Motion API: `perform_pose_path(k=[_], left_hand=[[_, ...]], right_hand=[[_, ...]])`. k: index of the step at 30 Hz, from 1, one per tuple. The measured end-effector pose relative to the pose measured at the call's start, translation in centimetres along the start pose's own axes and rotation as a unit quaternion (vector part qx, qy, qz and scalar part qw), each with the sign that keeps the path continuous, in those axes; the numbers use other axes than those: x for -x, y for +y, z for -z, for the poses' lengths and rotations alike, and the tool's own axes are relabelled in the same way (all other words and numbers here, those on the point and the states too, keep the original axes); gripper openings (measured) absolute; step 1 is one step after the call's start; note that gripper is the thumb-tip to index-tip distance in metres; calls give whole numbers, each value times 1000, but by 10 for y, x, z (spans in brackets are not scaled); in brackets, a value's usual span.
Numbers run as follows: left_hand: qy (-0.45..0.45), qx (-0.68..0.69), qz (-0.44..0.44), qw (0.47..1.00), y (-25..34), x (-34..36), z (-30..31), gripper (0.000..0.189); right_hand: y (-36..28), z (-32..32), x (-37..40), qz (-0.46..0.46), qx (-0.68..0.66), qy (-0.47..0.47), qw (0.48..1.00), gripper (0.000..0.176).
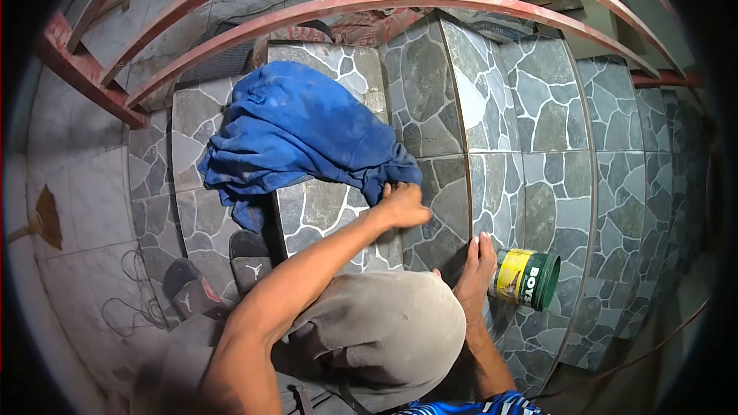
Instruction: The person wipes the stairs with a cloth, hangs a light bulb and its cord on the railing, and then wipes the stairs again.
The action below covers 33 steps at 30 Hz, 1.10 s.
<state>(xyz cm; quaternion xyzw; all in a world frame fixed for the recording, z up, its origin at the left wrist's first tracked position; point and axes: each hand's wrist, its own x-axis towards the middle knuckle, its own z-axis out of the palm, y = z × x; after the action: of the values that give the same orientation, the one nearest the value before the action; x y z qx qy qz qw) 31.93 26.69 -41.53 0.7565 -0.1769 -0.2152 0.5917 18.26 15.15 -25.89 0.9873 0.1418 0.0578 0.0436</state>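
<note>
A crumpled blue cloth is draped over the stone-patterned steps at left centre. My left hand is closed on the cloth's lower right end. At the edge of a step, my right hand has its fingers stretched out and close together, with nothing seen in it. Right beside that hand is a green tub with a yellow label, its rim facing right. My bent knee in grey trousers lies between my two arms.
Red metal railings curve across the top and upper left. Dark slippers and thin wires are at the lower left. Sacks lie behind the railing. A thin reddish cable runs at the lower right.
</note>
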Motion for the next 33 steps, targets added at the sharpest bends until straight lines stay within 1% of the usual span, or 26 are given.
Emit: perform_pose_path(k=[2, 3, 6, 7, 8, 9, 10, 11, 12, 13, 16, 17, 18, 19, 20, 21, 22, 24, 26, 27, 28, 30, 33], left_hand=[[-49, 62, -15, 997, 49, 12, 26, 48], [41, 42, -112, 992, 59, 22, 26, 44], [-27, -23, -133, 990, 59, 19, 29, 41], [-43, -98, -128, 986, 41, 16, 22, 39], [-107, -80, -51, 990, 23, 11, 21, 44], [45, -99, -68, 992, -4, 8, -7, 49], [196, -115, -82, 970, -25, 8, -29, 55], [90, -53, -33, 994, -4, 10, -9, 56], [-20, 10, 15, 1000, 18, 9, 11, 58], [51, 39, -64, 996, 38, 16, 20, 45], [71, 1, -128, 989, 58, 7, 34, 36], [56, -43, -118, 991, 42, 0, 33, 33], [-17, -12, -33, 999, 24, -4, 35, 43], [70, -52, -30, 996, -6, -11, 12, 53], [156, -88, -24, 984, -3, -3, 17, 64], [-42, -57, 52, 996, 2, -8, 24, 81], [60, 10, 11, 998, 11, -4, 16, 67], [4, 45, -67, 997, 52, 12, 44, 50], [53, 65, -82, 993, 47, -2, 43, 37], [77, 18, -107, 991, 26, -14, 38, 37], [61, -20, -79, 995, 7, -19, 38, 37], [70, -9, 28, 997, -39, -34, 22, 48], [11, -13, 39, 999, -17, -16, 32, 58]], right_hand=[[0, 1, -3, 4, 4, 6, 1000, 86], [-3, 1, 0, -2, 1, 3, 1000, 86], [-5, 0, 0, -19, -8, -9, 1000, 87], [-3, 0, 0, -15, -7, -9, 1000, 86], [-3, 1, 1, -14, -7, -10, 1000, 86], [-1, 0, 1, -12, -6, -9, 1000, 86], [0, -1, 1, -7, -5, -10, 1000, 86], [1, -2, -1, -2, -8, -7, 1000, 86], [2, -3, -3, 0, -11, -4, 1000, 86], [1, -2, 2, -6, -13, -7, 1000, 86], [-3, 0, -1, -21, -14, -14, 1000, 86], [-3, 0, -1, -22, -10, -16, 1000, 87], [-2, 0, -1, -17, -10, -13, 1000, 87], [-1, 0, -2, -10, -10, -9, 1000, 87], [0, 0, -2, -3, -10, -9, 1000, 87], [0, 1, -4, 0, -8, -7, 1000, 86], [1, -1, -5, 0, -7, -5, 1000, 86], [-2, -1, 0, -12, -5, -10, 1000, 86], [-3, 0, -2, -16, -4, -14, 1000, 85], [-4, 1, -3, -16, -8, -11, 1000, 85], [-3, 1, -3, -11, -8, -7, 1000, 85], [0, 0, -2, 0, -8, -2, 1000, 84], [-1, 0, -1, -4, -10, 4, 1000, 85]])
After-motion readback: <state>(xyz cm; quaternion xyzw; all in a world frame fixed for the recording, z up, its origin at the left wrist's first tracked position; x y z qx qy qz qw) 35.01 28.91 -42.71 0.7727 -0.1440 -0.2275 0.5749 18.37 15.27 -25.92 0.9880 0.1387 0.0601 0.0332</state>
